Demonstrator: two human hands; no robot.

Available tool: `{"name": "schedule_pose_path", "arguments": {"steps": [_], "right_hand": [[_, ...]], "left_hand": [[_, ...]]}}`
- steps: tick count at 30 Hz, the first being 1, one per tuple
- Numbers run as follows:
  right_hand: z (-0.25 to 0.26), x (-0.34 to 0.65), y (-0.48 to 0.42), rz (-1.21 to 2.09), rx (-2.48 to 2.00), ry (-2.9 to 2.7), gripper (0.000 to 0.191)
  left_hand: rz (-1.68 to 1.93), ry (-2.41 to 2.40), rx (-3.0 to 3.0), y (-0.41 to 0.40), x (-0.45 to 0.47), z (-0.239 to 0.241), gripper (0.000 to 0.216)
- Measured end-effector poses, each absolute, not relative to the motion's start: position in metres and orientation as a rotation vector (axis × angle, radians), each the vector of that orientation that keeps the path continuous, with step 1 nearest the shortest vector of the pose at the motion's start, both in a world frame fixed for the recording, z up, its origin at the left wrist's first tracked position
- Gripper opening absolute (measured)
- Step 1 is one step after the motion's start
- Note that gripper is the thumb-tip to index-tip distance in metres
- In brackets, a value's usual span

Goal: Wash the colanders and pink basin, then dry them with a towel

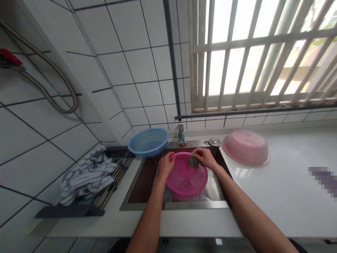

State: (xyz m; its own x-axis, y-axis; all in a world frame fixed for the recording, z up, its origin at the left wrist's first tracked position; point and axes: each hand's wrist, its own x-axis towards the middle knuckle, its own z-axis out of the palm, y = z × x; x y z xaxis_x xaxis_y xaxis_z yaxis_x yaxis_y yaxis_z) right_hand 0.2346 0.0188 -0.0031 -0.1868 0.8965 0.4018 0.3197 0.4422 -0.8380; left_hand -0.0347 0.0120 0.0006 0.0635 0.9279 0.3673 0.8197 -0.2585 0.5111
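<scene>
A bright pink plastic colander (187, 191) is held tilted over the metal sink (139, 189), its perforated inside facing me. My left hand (166, 164) is closed on its left rim, thumb toward the inside. At the upper right rim, my right hand (205, 157) pinches a grey-green scrubbing cloth (194, 161), which lies against the colander's inner wall. The cloth's exact kind is hard to make out. Behind the colander stands a chrome faucet (181, 135).
A blue plastic basket (149, 142) rests at the sink's back left corner. On the right counter (286, 196) sits an upturned pink basin (246, 147), near a metal drain strainer (214, 142). A striped cloth (86, 175) lies on a rack (116, 188) at left.
</scene>
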Motion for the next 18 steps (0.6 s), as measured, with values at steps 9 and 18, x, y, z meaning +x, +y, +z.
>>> {"name": "schedule_pose_path", "arguments": {"steps": [9, 18], "right_hand": [[0.01, 0.226, 0.009, 0.787, -1.004, -1.83, 0.015], [0.007, 0.22, 0.007, 0.738, -1.001, -1.859, 0.017]], "left_hand": [[0.96, 1.348, 2.242, 0.018, -0.029, -0.007, 0.033], [0.93, 1.303, 2.245, 0.007, -0.013, -0.002, 0.033]]}}
